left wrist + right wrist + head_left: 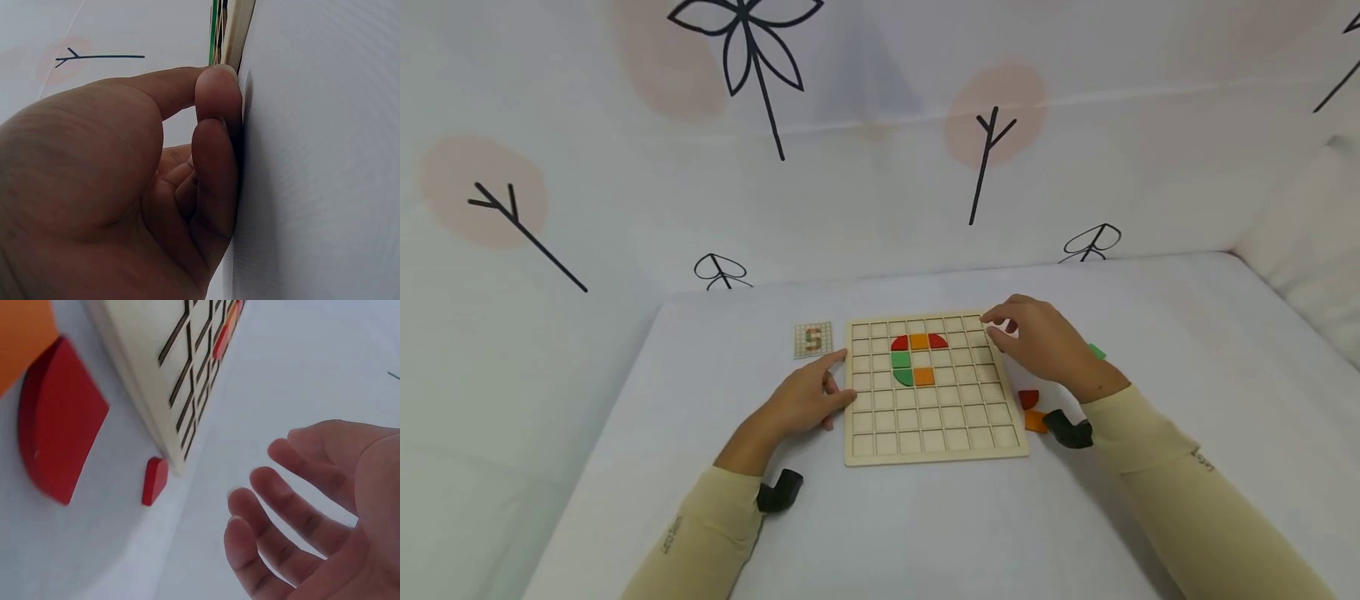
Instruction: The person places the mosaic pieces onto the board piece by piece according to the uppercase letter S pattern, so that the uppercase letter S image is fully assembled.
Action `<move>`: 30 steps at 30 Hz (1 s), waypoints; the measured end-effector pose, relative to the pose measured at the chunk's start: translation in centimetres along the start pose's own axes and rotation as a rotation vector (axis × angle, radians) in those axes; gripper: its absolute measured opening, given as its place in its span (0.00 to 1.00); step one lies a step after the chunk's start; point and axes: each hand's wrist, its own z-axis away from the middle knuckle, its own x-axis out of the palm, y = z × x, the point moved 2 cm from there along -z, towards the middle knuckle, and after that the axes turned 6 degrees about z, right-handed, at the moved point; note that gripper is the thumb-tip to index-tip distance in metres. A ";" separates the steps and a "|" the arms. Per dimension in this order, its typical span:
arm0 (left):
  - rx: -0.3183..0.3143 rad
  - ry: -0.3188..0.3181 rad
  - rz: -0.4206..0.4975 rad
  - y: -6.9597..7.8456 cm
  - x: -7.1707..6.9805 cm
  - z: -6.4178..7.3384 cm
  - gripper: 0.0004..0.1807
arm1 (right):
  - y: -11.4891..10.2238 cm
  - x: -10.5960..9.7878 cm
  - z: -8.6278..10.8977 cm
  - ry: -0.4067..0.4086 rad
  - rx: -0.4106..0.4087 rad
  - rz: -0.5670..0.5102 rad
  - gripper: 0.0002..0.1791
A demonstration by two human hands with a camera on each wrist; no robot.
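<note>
A wooden grid board (937,459) lies flat on the white cloth. Red quarter-round tiles (937,341), orange square tiles (924,377), a green square tile (901,360) and a green quarter-round tile (903,377) sit in its upper cells. Against the board's left edge rest the thumb and index finger of my left hand (801,396), spread apart. My right hand (1037,337) hovers by the upper right edge, fingers loosely bent. In the right wrist view, nothing shows between its fingers; a small red tile (155,481) lies on the cloth beside the board.
A small pattern card (813,340) with an S-shaped figure lies left of the board. To the right are a loose red tile (1028,399), an orange tile (1036,421) and a green tile (1097,352), partly covered by the right arm. A patterned cloth wall (880,200) stands behind.
</note>
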 end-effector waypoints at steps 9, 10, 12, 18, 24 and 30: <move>0.002 0.003 0.003 -0.2 0.0 0.1 0.42 | 1.8 0.5 -0.3 -0.117 0.100 -0.043 0.17; 0.003 0.003 0.001 -0.2 0.0 0.1 0.42 | 1.9 0.6 -0.3 -0.133 0.102 -0.047 0.17; 0.009 0.006 -0.002 -0.3 0.0 0.0 0.42 | 2.1 0.7 -0.3 -0.157 0.104 -0.042 0.17; 0.006 0.004 0.003 -0.3 0.2 0.0 0.42 | 2.8 1.2 -0.3 -0.210 0.119 0.000 0.15; 0.023 0.011 0.007 -0.2 0.1 -0.1 0.42 | 3.0 1.2 -0.5 -0.200 0.109 0.014 0.14; 0.016 0.009 0.009 -0.1 0.1 0.0 0.42 | 3.3 1.5 -0.4 -0.206 0.117 0.012 0.16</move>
